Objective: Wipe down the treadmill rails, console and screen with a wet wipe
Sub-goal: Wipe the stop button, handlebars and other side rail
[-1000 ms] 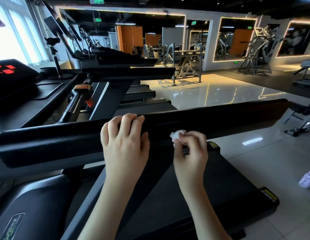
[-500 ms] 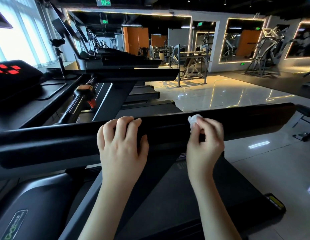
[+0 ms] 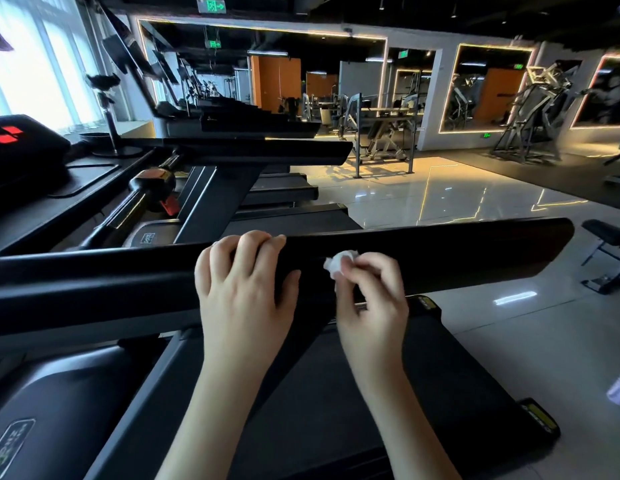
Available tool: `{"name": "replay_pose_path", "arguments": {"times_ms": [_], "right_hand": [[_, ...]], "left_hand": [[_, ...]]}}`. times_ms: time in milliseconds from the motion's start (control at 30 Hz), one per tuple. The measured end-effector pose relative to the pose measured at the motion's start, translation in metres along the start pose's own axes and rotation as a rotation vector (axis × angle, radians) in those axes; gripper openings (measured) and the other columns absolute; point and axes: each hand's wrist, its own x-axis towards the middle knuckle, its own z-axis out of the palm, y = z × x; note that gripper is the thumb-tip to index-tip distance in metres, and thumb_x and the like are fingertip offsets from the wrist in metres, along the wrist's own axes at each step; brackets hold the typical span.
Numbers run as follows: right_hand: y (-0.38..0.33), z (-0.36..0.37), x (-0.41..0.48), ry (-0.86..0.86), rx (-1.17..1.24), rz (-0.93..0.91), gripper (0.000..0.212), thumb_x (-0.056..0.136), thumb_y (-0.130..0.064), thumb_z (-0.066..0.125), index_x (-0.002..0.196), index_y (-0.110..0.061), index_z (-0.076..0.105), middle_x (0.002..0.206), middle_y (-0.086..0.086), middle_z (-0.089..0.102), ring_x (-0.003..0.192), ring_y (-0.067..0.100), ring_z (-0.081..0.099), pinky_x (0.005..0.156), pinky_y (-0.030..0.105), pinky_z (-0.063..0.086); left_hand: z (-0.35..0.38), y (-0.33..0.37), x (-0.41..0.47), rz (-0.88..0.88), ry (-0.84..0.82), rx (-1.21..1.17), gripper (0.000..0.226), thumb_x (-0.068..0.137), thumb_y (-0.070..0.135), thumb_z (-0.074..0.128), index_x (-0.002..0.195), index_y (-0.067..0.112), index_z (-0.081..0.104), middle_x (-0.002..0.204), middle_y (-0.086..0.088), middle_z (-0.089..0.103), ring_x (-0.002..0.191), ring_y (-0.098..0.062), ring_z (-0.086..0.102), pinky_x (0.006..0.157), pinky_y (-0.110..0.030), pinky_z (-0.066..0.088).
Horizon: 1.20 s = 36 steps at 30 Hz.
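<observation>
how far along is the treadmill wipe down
Done: nothing visibly finished; the rail shows no wet trace. In hand: the right hand pinches the wet wipe against that rail while the left hand grips it. Left: the console at far left and the screen, not clearly visible.

The view comes from a wide-angle camera worn on the person's head, looking forward and down along both forearms. It is very near the black treadmill rail (image 3: 457,258), which crosses the frame from left to right, with the left hand (image 3: 246,299) gripping it and the right hand (image 3: 370,306) pinching a wet wipe (image 3: 339,263) near the centre. Farther off it faces neighbouring treadmills (image 3: 249,154) at the left and the glossy floor (image 3: 440,195).
</observation>
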Motion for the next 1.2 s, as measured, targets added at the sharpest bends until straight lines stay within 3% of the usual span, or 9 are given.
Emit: {"name": "replay_pose_path", "arguments": {"times_ms": [233, 367, 533, 667, 767, 867, 933, 1067, 1200], "right_hand": [[0.013, -0.015, -0.003, 0.186, -0.055, 0.162, 0.011, 0.081, 0.019, 0.065, 0.076, 0.008, 0.064, 0.094, 0.015, 0.053, 0.094, -0.007, 0.055, 0.081, 0.014, 0.048], [0.003, -0.008, -0.023, 0.049, 0.016, 0.126, 0.011, 0.083, 0.014, 0.065, 0.078, 0.005, 0.064, 0.097, 0.013, 0.055, 0.092, 0.007, 0.063, 0.078, 0.021, 0.052], [0.015, -0.011, -0.025, 0.213, 0.017, 0.322, 0.016, 0.082, 0.020, 0.063, 0.089, 0.006, 0.064, 0.103, 0.011, 0.050, 0.092, 0.009, 0.065, 0.079, 0.026, 0.057], [0.000, -0.007, -0.014, 0.105, -0.007, 0.162, 0.012, 0.082, 0.020, 0.064, 0.084, 0.008, 0.066, 0.099, 0.012, 0.054, 0.095, 0.003, 0.061, 0.081, 0.019, 0.052], [0.011, -0.012, 0.005, 0.059, -0.020, 0.057, 0.006, 0.087, 0.013, 0.064, 0.085, 0.009, 0.068, 0.100, 0.007, 0.056, 0.093, 0.017, 0.064, 0.079, 0.032, 0.055], [0.026, -0.018, 0.020, 0.152, -0.142, 0.097, 0.010, 0.090, 0.009, 0.061, 0.096, 0.008, 0.069, 0.101, 0.014, 0.059, 0.087, 0.033, 0.063, 0.075, 0.045, 0.054], [0.020, -0.014, 0.027, 0.151, -0.194, 0.089, 0.015, 0.089, 0.009, 0.060, 0.098, 0.005, 0.070, 0.101, 0.013, 0.062, 0.090, 0.031, 0.061, 0.080, 0.041, 0.052], [0.010, -0.013, 0.032, -0.048, -0.169, -0.070, 0.016, 0.087, 0.008, 0.061, 0.097, 0.002, 0.072, 0.097, 0.009, 0.066, 0.091, 0.026, 0.060, 0.085, 0.028, 0.048], [0.041, -0.033, 0.038, 0.165, -0.259, 0.090, 0.012, 0.088, 0.002, 0.060, 0.091, 0.004, 0.072, 0.093, 0.015, 0.063, 0.085, 0.035, 0.063, 0.076, 0.038, 0.052]], "left_hand": [[0.004, -0.001, -0.003, -0.017, 0.023, -0.021, 0.037, 0.083, 0.031, 0.065, 0.114, 0.011, 0.066, 0.114, -0.005, 0.062, 0.107, -0.029, 0.044, 0.100, -0.043, 0.029], [0.007, -0.001, -0.004, -0.025, 0.043, -0.031, 0.036, 0.084, 0.029, 0.065, 0.114, 0.010, 0.066, 0.114, -0.006, 0.061, 0.108, -0.031, 0.044, 0.101, -0.045, 0.029], [0.009, -0.002, -0.004, -0.012, 0.051, -0.046, 0.036, 0.085, 0.029, 0.065, 0.115, 0.009, 0.067, 0.113, -0.009, 0.061, 0.106, -0.031, 0.042, 0.100, -0.046, 0.029], [0.008, 0.000, -0.004, -0.021, 0.061, -0.060, 0.034, 0.084, 0.026, 0.066, 0.113, 0.007, 0.067, 0.112, -0.010, 0.062, 0.106, -0.031, 0.041, 0.100, -0.047, 0.030], [0.008, 0.000, -0.004, -0.020, 0.056, -0.069, 0.035, 0.085, 0.026, 0.066, 0.114, 0.007, 0.066, 0.113, -0.010, 0.062, 0.106, -0.031, 0.041, 0.101, -0.047, 0.029], [0.008, -0.001, -0.004, -0.023, 0.044, -0.081, 0.036, 0.086, 0.027, 0.064, 0.116, 0.008, 0.066, 0.113, -0.010, 0.061, 0.108, -0.031, 0.041, 0.103, -0.045, 0.027], [0.008, -0.001, -0.004, -0.026, 0.040, -0.083, 0.036, 0.087, 0.028, 0.063, 0.116, 0.008, 0.066, 0.113, -0.010, 0.061, 0.109, -0.031, 0.041, 0.104, -0.045, 0.026], [0.009, 0.002, -0.003, -0.035, 0.059, -0.090, 0.035, 0.086, 0.026, 0.062, 0.115, 0.006, 0.065, 0.112, -0.011, 0.061, 0.109, -0.031, 0.040, 0.104, -0.046, 0.025], [0.009, 0.006, -0.004, -0.048, 0.056, -0.072, 0.037, 0.086, 0.028, 0.063, 0.115, 0.006, 0.064, 0.113, -0.011, 0.060, 0.110, -0.032, 0.038, 0.106, -0.049, 0.025]]}}
